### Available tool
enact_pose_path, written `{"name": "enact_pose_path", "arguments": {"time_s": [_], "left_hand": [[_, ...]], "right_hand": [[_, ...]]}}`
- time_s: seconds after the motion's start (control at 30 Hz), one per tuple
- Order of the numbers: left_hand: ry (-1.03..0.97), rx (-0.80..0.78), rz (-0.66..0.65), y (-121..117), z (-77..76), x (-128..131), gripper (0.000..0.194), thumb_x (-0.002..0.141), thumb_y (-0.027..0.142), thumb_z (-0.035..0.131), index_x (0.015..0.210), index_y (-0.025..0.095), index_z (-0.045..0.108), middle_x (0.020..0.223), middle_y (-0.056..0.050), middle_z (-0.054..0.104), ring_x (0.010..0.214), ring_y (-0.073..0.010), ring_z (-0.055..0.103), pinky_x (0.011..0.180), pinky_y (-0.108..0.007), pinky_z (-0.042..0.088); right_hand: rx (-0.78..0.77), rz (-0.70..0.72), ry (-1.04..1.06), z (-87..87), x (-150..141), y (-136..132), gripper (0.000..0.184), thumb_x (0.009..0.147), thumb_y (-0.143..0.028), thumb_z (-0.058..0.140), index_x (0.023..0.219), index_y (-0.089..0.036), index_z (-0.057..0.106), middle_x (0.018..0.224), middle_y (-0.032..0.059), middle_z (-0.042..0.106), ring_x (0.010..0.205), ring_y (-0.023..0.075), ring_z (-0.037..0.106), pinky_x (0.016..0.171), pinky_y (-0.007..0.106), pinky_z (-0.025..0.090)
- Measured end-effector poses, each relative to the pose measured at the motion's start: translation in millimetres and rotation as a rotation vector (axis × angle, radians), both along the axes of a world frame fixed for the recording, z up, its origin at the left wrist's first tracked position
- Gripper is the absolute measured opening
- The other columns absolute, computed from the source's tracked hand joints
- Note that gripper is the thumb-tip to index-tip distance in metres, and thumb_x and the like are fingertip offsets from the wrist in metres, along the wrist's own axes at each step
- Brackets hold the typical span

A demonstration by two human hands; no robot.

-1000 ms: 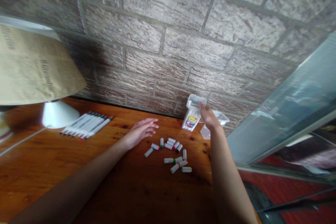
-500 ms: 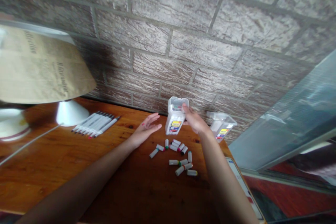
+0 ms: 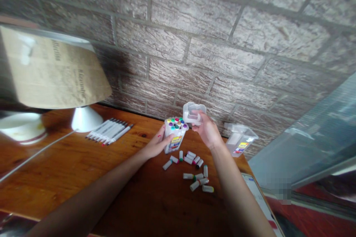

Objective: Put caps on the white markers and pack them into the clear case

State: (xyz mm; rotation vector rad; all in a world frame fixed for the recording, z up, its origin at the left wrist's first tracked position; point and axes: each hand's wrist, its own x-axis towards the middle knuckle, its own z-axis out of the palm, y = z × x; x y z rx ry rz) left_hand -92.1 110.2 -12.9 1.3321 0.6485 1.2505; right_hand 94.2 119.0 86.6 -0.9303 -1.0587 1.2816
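Observation:
My left hand grips the left side of a clear plastic box of markers, thumb across its front near the label. The coloured ends of several markers show at the box's uncovered top. Just right of it and a little higher, my right hand holds a clear plastic lid, apart from the box. On the wooden table in front of the box lie several loose marker caps, white with coloured ends.
A second clear box stands at the right, near a phone or tablet at the table edge. Several white markers lie in a row at left, beside a lamp with its cord and a white bowl. A brick wall rises behind.
My left hand has taken hold of the marker box. My right hand has lifted the lid off and moved it to the right, baring the markers. The view has shifted slightly.

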Motion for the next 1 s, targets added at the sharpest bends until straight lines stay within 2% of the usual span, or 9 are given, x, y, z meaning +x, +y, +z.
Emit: {"name": "enact_pose_path", "arguments": {"time_s": [0.07,0.13,0.27,0.33,0.5,0.57,0.67,0.83,1.0], "left_hand": [[0.001,-0.007,-0.017,0,1.6,-2,0.069,0.078,0.052,0.074,0.135,0.020,0.051,0.140,-0.012,0.058,0.134,-0.0296,0.050,0.113,-0.039,0.040],[-0.016,0.004,-0.026,0,2.9,-3,0.068,0.077,0.052,0.075,0.134,0.021,0.053,0.140,-0.012,0.058,0.136,-0.0297,0.048,0.115,-0.039,0.038],[-0.038,0.002,-0.066,2,0.1,-5,0.070,0.074,0.053,0.078,0.131,0.020,0.056,0.137,-0.012,0.061,0.136,-0.0309,0.048,0.115,-0.040,0.037],[-0.044,-0.017,-0.100,4,-4.2,-6,0.075,0.068,0.055,0.081,0.130,0.020,0.057,0.133,-0.013,0.063,0.131,-0.0324,0.053,0.111,-0.043,0.041],[-0.058,-0.072,-0.128,5,-13.9,-5,0.080,0.054,0.051,0.091,0.120,0.016,0.060,0.122,-0.014,0.069,0.116,-0.0331,0.062,0.103,-0.044,0.045],[-0.052,-0.080,-0.080,5,-13.7,-4,0.079,0.053,0.049,0.092,0.117,0.016,0.061,0.115,-0.013,0.070,0.110,-0.0311,0.064,0.100,-0.042,0.046],[-0.026,-0.074,0.043,3,-8.3,-3,0.073,0.052,0.046,0.092,0.111,0.016,0.061,0.106,-0.009,0.072,0.102,-0.0275,0.066,0.095,-0.039,0.048],[0.048,-0.038,0.212,-1,3.8,-2,0.062,0.056,0.040,0.089,0.106,0.019,0.059,0.098,-0.006,0.071,0.098,-0.0254,0.065,0.092,-0.037,0.049],[0.079,-0.026,0.251,-3,7.1,-2,0.065,0.057,0.037,0.089,0.110,0.019,0.056,0.103,-0.006,0.070,0.103,-0.0255,0.064,0.095,-0.037,0.049]], "right_hand": [[-0.098,0.067,0.085,5.8,4,-1,0.021,0.087,-0.034,0.058,0.103,-0.022,0.065,0.079,0.0005,0.073,0.058,0.0137,0.063,0.049,0.023,0.045],[-0.161,0.132,0.161,10.7,5,-3,0.021,0.091,-0.036,0.054,0.107,-0.023,0.061,0.083,0.0027,0.074,0.063,0.0158,0.069,0.051,0.024,0.048],[-0.163,0.261,0.274,15.6,2,-8,0.035,0.097,-0.052,0.043,0.111,-0.023,0.057,0.103,0.0100,0.075,0.084,0.0224,0.075,0.057,0.028,0.054],[-0.159,0.301,0.323,15.4,1,-9,0.037,0.097,-0.054,0.041,0.113,-0.024,0.057,0.108,0.0102,0.075,0.088,0.0233,0.074,0.057,0.028,0.053],[-0.152,0.343,0.449,14.9,1,-12,0.038,0.097,-0.054,0.040,0.093,-0.023,0.060,0.110,0.0092,0.073,0.094,0.0237,0.071,0.054,0.027,0.052],[-0.116,0.371,0.458,16.8,2,-14,0.040,0.095,-0.058,0.042,0.089,-0.023,0.060,0.116,0.0098,0.070,0.103,0.0248,0.068,0.055,0.027,0.053],[-0.079,0.396,0.489,20.0,2,-18,0.040,0.091,-0.062,0.049,0.093,-0.024,0.062,0.121,0.0089,0.068,0.109,0.0251,0.065,0.056,0.026,0.055],[-0.053,0.435,0.500,21.1,1,-23,0.047,0.088,-0.062,0.054,0.120,-0.028,0.060,0.126,0.0082,0.066,0.107,0.0234,0.065,0.059,0.025,0.057],[0.048,0.453,0.413,20.3,1,-26,0.047,0.092,-0.060,0.048,0.128,-0.033,0.057,0.127,0.0078,0.066,0.094,0.0187,0.067,0.056,0.023,0.053]]}}
